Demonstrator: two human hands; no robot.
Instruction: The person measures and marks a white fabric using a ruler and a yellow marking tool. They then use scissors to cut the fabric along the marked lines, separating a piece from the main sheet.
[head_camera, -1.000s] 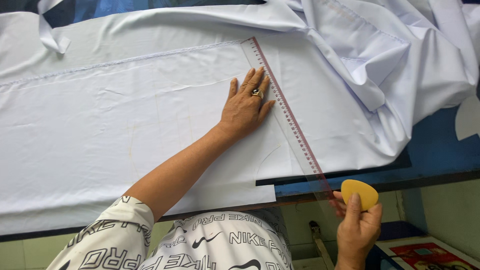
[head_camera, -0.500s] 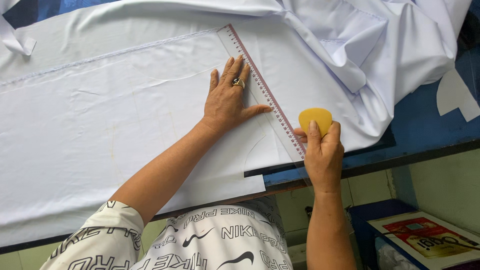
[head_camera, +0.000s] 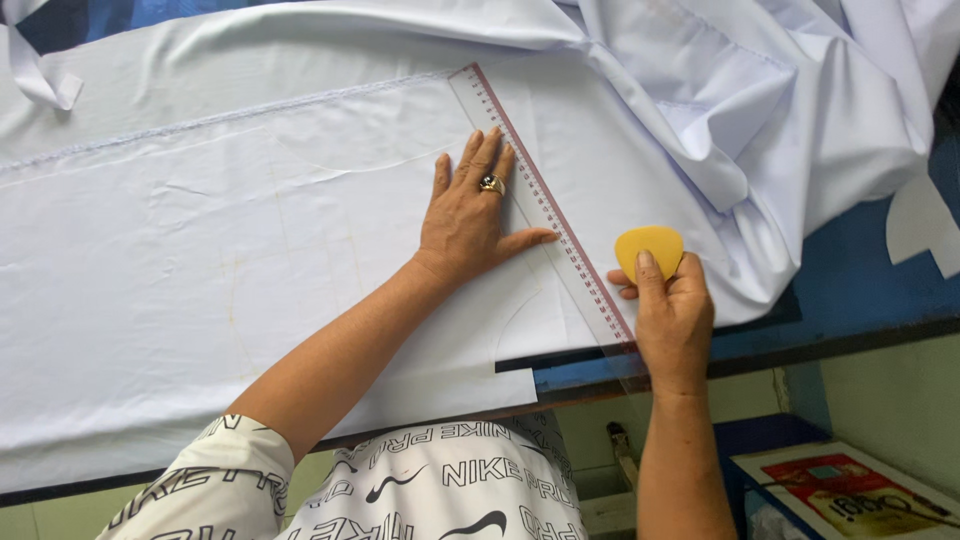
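White fabric (head_camera: 200, 260) lies spread flat over a blue table (head_camera: 850, 290). A long clear ruler (head_camera: 545, 205) with red markings lies diagonally across it. My left hand (head_camera: 470, 215), wearing a ring, presses flat on the fabric with fingers and thumb against the ruler's left edge. My right hand (head_camera: 672, 310) grips a yellow piece of tailor's chalk (head_camera: 650, 248), held just to the right of the ruler's lower part, over the fabric.
Bunched white cloth (head_camera: 760, 110) is piled at the upper right. A white strip (head_camera: 40, 75) lies at the upper left. The table's dark front edge (head_camera: 800, 345) runs below my right hand. A colourful printed box (head_camera: 850, 490) sits lower right, below the table.
My right hand rose from below the table edge with the chalk and now rests beside the ruler on the fabric. My left hand stays pressed against the ruler.
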